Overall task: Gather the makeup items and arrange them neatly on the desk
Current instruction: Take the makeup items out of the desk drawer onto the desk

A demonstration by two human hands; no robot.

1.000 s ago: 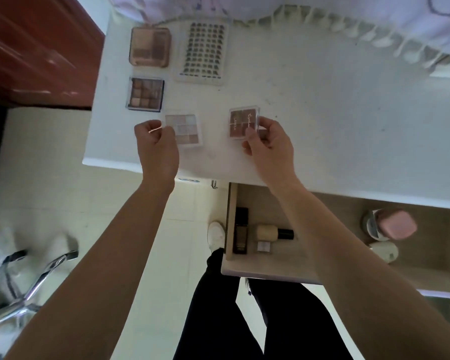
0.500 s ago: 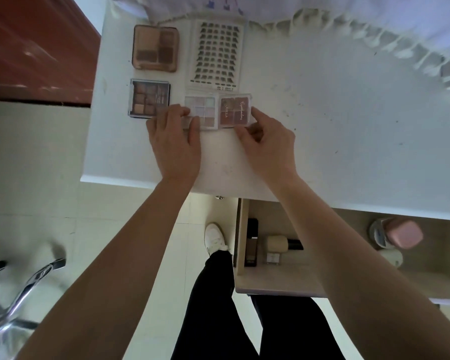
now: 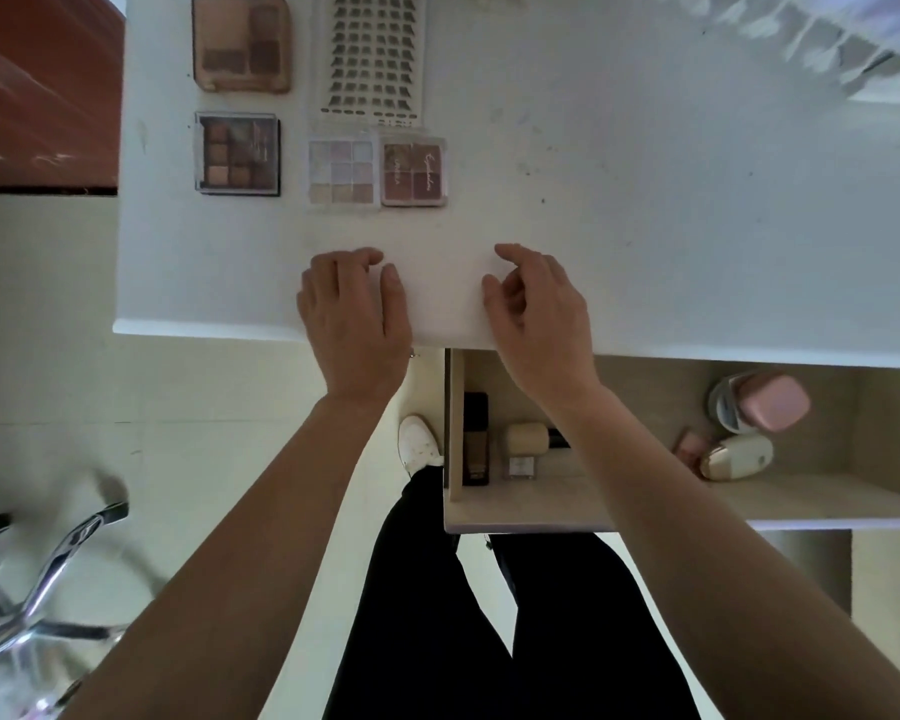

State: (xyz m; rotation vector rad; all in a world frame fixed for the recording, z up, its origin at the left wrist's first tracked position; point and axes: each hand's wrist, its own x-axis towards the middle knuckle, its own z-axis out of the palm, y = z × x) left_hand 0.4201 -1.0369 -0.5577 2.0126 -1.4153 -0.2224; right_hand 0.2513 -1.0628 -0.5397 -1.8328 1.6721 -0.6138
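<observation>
Hovering over the desk (image 3: 645, 226) edge, our left hand (image 3: 354, 314) and right hand (image 3: 539, 314) are both empty, fingers loosely curled. Palettes (image 3: 413, 171) lie ahead, far left. The dark bottle (image 3: 475, 439) waits in the open drawer (image 3: 531, 514) just below our right wrist, lengthwise toward us, so we judge the right hand nearer.

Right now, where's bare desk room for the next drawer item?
Widest bare patch: white desk top right of the pink four-pan palette, up to the fringed cloth. A narrower strip between the pale nine-pan palette and the left hand and right hand. Crowded: far-left corner, with tan square palette, clear lash tray and dark nine-pan palette.
</observation>
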